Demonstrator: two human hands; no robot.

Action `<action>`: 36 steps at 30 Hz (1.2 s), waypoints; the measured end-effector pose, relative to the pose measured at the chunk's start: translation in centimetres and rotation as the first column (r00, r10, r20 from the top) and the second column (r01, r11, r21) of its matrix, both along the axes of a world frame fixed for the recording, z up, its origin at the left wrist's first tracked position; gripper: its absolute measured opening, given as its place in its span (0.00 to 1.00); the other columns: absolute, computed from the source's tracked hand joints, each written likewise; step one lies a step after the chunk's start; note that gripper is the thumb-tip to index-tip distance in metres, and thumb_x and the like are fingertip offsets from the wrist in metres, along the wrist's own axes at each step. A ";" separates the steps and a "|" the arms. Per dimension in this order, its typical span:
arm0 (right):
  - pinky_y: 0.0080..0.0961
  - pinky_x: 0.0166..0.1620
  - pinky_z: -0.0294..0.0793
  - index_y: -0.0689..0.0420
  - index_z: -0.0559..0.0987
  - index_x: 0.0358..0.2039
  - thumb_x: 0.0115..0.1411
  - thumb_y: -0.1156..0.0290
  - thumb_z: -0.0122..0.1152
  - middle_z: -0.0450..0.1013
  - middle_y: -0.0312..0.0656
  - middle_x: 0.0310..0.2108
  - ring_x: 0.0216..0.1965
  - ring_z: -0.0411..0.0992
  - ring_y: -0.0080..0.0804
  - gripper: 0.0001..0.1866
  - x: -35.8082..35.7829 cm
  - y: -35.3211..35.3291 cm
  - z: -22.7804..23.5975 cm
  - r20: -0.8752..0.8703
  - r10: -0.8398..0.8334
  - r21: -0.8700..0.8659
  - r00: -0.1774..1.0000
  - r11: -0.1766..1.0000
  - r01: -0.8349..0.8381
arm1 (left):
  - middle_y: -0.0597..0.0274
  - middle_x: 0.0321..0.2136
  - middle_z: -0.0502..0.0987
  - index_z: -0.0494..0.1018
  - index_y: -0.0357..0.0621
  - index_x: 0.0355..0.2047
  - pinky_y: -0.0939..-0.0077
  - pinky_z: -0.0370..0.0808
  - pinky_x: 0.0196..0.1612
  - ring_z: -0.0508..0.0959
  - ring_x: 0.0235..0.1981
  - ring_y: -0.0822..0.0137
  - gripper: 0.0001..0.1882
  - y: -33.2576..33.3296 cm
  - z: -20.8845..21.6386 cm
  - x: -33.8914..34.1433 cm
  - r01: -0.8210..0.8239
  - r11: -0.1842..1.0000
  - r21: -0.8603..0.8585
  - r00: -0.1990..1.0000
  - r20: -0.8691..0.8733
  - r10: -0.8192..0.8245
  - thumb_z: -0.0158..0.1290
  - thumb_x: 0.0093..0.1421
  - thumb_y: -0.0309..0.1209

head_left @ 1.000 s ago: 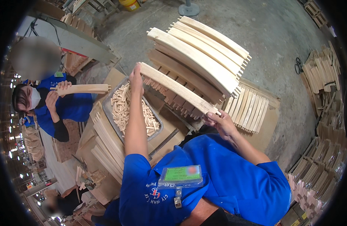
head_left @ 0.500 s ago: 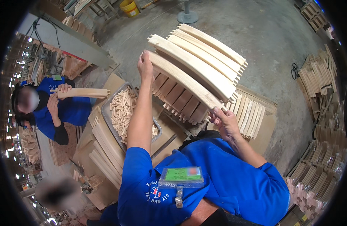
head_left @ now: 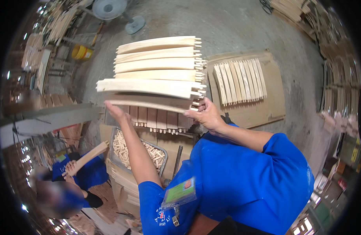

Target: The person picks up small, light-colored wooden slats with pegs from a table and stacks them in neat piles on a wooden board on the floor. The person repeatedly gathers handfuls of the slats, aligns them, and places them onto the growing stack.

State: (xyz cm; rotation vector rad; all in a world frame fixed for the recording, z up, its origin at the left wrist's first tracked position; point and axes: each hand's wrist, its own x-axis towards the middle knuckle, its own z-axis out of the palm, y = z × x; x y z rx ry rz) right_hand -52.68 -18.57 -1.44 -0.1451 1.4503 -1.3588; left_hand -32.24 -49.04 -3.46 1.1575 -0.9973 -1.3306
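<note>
Between my two hands is a curved pale wooden slat (head_left: 149,102) with dowel pegs at its right end, held level along the near side of a pile. My left hand (head_left: 119,113) grips its left end, its fingers partly hidden. At the right end, my right hand (head_left: 207,115) closes its thumb and fingers round the wood beside the pegs. Directly beyond lies a pile of similar slats (head_left: 155,64), their pegs pointing right. Below the held slat, a lower row of slats (head_left: 160,119) shows its pegged ends toward me.
A grey tub (head_left: 165,160) of loose wooden dowels (head_left: 121,150) stands near my left forearm. To the right, another row of slats (head_left: 240,82) lies on cardboard (head_left: 274,102) on the floor. At left a co-worker's hand (head_left: 71,168) holds a slat. A fan (head_left: 110,8) stands at the back.
My view has turned, so the pile and slat now lie nearly level instead of slanting down to the right. Both hands stay at the slat's ends. The co-worker's slat now tilts upward.
</note>
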 end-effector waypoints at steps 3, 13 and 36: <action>0.23 0.36 0.81 0.64 0.68 0.54 0.52 0.63 0.86 0.71 0.36 0.35 0.34 0.74 0.22 0.39 -0.5 0.5 -0.5 -0.120 0.038 -0.063 0.992 0.997 -0.046 | 0.51 0.71 0.66 0.58 0.39 0.74 0.56 0.65 0.73 0.68 0.69 0.51 0.40 2.2 1.1 -1.9 -0.049 0.996 0.069 0.998 0.043 0.046 0.30 0.78 0.59; 0.36 0.60 0.71 0.63 0.62 0.70 0.69 0.29 0.50 0.70 0.46 0.61 0.55 0.72 0.34 0.49 -6.5 1.9 -3.8 0.337 -0.309 -0.066 0.890 0.935 0.350 | 0.54 0.76 0.57 0.52 0.45 0.77 0.55 0.59 0.76 0.61 0.74 0.54 0.42 12.1 2.4 -7.3 0.074 0.995 0.067 0.992 -0.111 -0.067 0.33 0.77 0.62; 0.31 0.58 0.77 0.62 0.73 0.61 0.74 0.64 0.53 0.76 0.40 0.53 0.54 0.75 0.27 0.21 -4.1 -0.8 -3.6 0.541 -0.165 -0.125 0.825 0.954 0.273 | 0.51 0.74 0.58 0.50 0.42 0.77 0.58 0.61 0.75 0.61 0.73 0.54 0.41 18.1 4.8 -10.4 0.179 0.942 0.284 0.967 -0.230 -0.115 0.34 0.78 0.61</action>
